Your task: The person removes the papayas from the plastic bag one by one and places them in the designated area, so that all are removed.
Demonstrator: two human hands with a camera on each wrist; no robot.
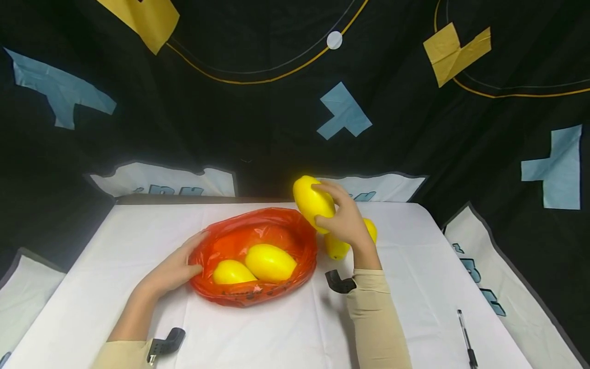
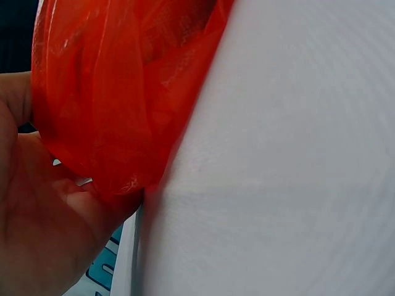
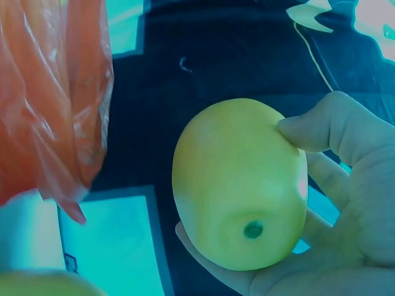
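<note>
My right hand grips a yellow mango between thumb and fingers, raised over the table beside the bag's right rim. In the right wrist view the mango's stem end faces the camera. A red plastic bag lies with its mouth wide, and two more mangoes rest inside. My left hand holds the bag's left side, thumb at the rim and fingers along the outside. More yellow fruit lies on the table behind my right hand, partly hidden by it.
The white-covered table runs back to a black cloth backdrop with blue and gold tape pieces. A pen lies near the right edge. Black wrist mounts sit on both forearms.
</note>
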